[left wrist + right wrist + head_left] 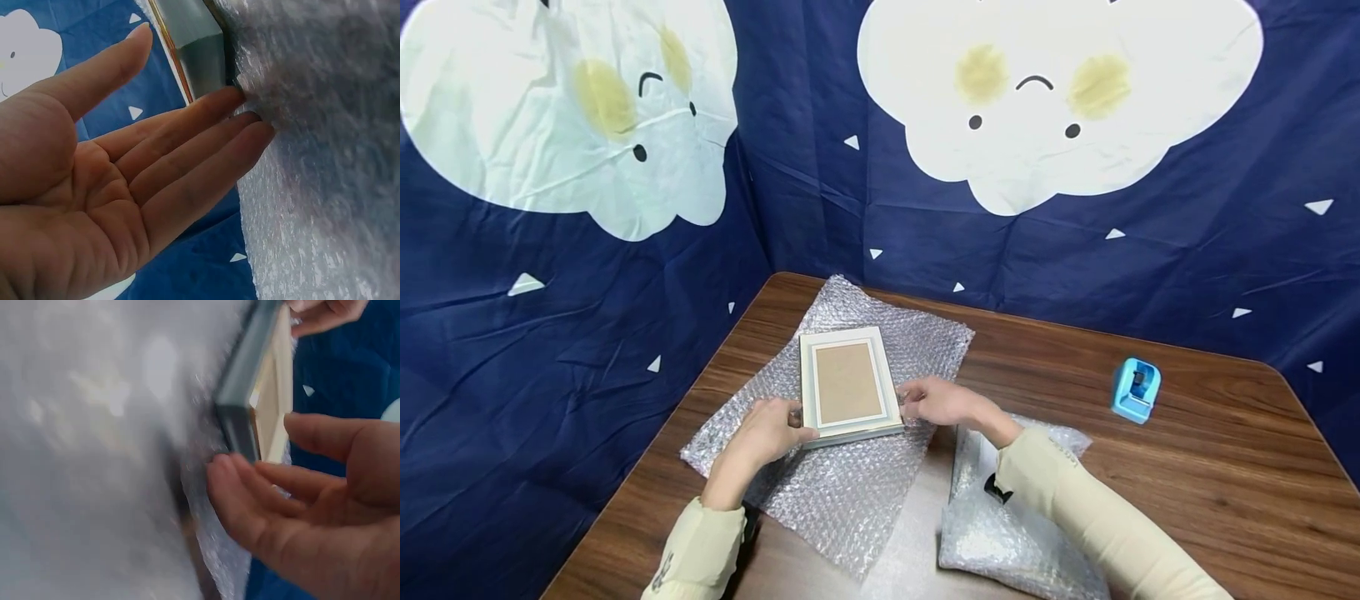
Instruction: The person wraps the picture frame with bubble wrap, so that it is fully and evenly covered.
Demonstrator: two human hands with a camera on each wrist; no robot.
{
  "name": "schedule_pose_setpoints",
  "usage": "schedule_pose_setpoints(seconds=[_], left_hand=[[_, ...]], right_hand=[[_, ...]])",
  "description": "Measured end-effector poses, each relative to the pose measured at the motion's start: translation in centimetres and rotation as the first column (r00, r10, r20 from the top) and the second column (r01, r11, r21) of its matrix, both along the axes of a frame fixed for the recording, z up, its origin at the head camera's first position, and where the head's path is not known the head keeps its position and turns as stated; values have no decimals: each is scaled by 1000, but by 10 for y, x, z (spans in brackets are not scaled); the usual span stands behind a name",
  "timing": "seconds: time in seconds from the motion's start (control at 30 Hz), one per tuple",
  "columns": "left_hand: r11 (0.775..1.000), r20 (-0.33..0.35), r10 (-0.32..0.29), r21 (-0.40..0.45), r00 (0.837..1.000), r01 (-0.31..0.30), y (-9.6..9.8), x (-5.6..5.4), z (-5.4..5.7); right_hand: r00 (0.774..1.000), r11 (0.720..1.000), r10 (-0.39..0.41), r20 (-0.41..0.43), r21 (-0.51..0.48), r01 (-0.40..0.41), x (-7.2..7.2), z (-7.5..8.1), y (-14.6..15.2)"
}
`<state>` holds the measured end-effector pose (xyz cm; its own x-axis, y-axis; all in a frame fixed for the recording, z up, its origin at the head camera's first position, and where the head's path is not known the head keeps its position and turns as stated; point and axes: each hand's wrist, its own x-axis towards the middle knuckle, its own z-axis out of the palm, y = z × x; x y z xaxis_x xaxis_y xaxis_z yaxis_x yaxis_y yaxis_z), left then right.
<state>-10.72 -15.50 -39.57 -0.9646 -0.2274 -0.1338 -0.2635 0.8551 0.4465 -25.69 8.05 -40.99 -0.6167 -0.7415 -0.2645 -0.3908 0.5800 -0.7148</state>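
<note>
While a dark blue cloth (808, 179) printed with pale clouds hangs along the far and left edges, a brown wooden desk (1217, 475) carries everything else. A sheet of bubble wrap (850, 483) lies spread over the desk's left part, one tip reaching the far edge, perhaps laid flat so it cushions what rests on it. Near the front edge, partly under the right forearm, sits a bundle in clear wrap (1000, 546), its contents hard to make out. The picture frame (847, 383) lies face up on the upper middle of the sheet, toward the desk's far left corner, with wrap showing all round it. The left hand (767, 429) is at its near left corner, fingers straight and thumb spread, not clasping; the right hand (943, 402) is at its right side, fingers loosely bent and thumb apart, with no firm grip visible. That opposite placing likely helps keep the frame square. A blue tape dispenser (1135, 390) stands toward the desk's far right corner, out of the sheet's way.
</note>
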Motion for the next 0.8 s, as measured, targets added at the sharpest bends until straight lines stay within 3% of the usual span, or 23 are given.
schedule_pose_setpoints(seconds=[0.1, 0.17, 0.23, 0.3, 0.37, 0.5, 0.6, 0.63, 0.7, 0.8], left_hand=[[1000, -7, -11, -15, 1000, 11, -1, 0, -1], [1000, -12, -18, -22, 1000, 18, -2, 1, 0], [1000, -11, -22, -21, 1000, 22, -2, 1, 0], [1000, -10, -22, -19, 1000, 22, -3, 1, 1], [1000, -5, -20, -19, 1000, 20, -3, 2, 1], [1000, -5, -15, -25, 1000, 15, -4, 2, 1], [1000, -6, -20, -23, 1000, 20, -4, 2, 1], [1000, -5, -22, -21, 1000, 22, -4, 2, 0], [999, -2, -25, -21, 1000, 25, -4, 2, 0], [999, 7, -28, -28, 1000, 29, -4, 2, 1]], right_hand=[[979, 989, -145, -146, -20, 143, -13, 4, 5], [933, 955, -297, -204, -46, 294, -24, 7, 8], [887, 906, -423, -183, -57, 420, -35, 9, 13], [855, 860, -511, -92, -50, 509, -44, 11, 17], [837, 836, -546, 39, -36, 548, -51, 11, 21], [773, 806, -522, 361, -89, 586, -59, 4, 25], [713, 772, -482, 509, -138, 621, -61, -1, 26], [715, 772, -476, 512, -146, 618, -62, -2, 26], [754, 794, -461, 469, -161, 586, -59, -2, 25], [863, 879, -391, 318, -148, 453, -51, 0, 19]])
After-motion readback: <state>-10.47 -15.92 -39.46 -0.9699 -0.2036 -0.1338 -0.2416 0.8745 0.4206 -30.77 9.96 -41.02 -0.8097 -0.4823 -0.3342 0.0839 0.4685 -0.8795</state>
